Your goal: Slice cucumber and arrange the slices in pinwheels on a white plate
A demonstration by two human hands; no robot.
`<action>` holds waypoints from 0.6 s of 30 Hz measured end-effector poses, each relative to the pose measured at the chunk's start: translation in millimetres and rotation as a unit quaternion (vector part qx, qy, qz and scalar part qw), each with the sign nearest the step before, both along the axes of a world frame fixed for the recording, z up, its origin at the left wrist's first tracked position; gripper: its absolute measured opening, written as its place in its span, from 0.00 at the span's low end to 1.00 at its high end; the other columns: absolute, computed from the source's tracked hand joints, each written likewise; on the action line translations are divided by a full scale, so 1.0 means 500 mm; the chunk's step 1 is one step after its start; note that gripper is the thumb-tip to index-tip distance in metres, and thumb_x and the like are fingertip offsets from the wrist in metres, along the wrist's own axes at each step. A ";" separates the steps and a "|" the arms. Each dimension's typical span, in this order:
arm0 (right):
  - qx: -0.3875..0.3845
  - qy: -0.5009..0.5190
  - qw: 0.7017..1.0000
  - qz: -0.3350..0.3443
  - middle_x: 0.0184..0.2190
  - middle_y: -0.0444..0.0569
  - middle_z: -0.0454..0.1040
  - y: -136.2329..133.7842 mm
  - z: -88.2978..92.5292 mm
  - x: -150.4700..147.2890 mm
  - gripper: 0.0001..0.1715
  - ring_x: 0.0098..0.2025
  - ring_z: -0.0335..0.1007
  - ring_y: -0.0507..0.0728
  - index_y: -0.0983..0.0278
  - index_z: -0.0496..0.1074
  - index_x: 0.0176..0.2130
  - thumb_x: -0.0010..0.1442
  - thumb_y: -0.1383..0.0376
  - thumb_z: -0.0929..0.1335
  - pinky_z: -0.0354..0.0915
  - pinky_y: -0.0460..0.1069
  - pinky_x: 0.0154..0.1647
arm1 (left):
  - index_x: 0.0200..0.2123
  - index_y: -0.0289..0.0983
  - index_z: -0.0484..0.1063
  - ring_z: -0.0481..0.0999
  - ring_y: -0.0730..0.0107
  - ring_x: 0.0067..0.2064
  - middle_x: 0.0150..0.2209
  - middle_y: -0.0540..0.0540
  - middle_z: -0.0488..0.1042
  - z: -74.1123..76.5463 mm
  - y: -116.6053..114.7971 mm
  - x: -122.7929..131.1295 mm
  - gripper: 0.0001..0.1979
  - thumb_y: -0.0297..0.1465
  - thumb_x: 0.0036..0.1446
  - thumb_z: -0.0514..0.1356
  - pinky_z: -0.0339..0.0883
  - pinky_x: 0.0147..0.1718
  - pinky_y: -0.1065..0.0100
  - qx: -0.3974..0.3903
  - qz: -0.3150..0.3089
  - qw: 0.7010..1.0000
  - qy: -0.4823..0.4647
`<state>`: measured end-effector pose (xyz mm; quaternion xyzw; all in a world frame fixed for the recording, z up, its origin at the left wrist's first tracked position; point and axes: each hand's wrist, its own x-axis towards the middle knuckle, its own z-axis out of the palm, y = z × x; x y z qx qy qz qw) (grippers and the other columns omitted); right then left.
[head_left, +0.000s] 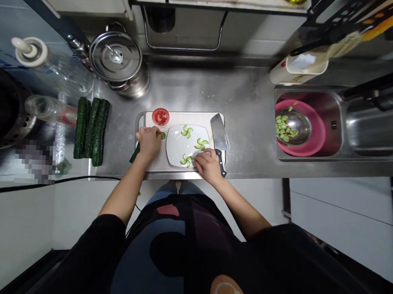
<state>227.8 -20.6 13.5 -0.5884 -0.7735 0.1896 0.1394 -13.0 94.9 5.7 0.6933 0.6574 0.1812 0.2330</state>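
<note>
On a squarish white plate (180,145), three pale-green cucumber pinwheels (201,144), nearest one beside curled fingers of right hand (209,166), small dark-green cucumber piece (163,135) at bunched fingertips of left hand (149,142), pinching unclear.

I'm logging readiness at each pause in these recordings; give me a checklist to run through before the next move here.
1. White plate lying flat on the cutting board: ok.
2. Cucumber slice pinwheels spaced apart on the plate: ok, three of them.
3. Left hand firmly gripping the green piece at its fingertips: cannot tell; the fingers hide the contact.
4. Right hand holding a slice: cannot tell; its fingertips are at the plate's near right part, beside the nearest pinwheel.
5. Cleaver well away from the hands: not ok, I'd say; its handle lies right beside the right hand.
</note>
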 end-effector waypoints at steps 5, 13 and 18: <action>0.002 0.121 0.989 -0.083 0.37 0.52 0.77 0.038 0.009 -0.017 0.14 0.46 0.63 0.62 0.61 0.77 0.39 0.63 0.64 0.62 0.59 0.58 0.50 | 0.29 0.38 0.71 0.73 0.68 0.33 0.28 0.50 0.75 0.035 -0.022 0.014 0.08 0.35 0.46 0.65 0.66 0.37 0.65 -0.115 0.116 0.957 -0.238; -0.148 0.321 0.925 -0.140 0.32 0.45 0.74 0.117 0.035 -0.103 0.06 0.36 0.68 0.54 0.62 0.71 0.34 0.55 0.63 0.66 0.63 0.49 0.39 | 0.28 0.36 0.71 0.74 0.71 0.29 0.25 0.51 0.73 0.063 -0.076 0.065 0.22 0.41 0.30 0.72 0.67 0.31 0.67 -0.344 0.122 0.813 -0.454; -0.192 0.343 0.903 -0.177 0.22 0.39 0.69 0.128 0.029 -0.110 0.00 0.28 0.65 0.51 0.61 0.68 0.28 0.51 0.66 0.67 0.62 0.47 0.35 | 0.31 0.36 0.71 0.73 0.72 0.29 0.24 0.52 0.72 0.050 -0.091 0.067 0.23 0.39 0.31 0.72 0.67 0.33 0.66 -0.358 0.125 0.798 -0.469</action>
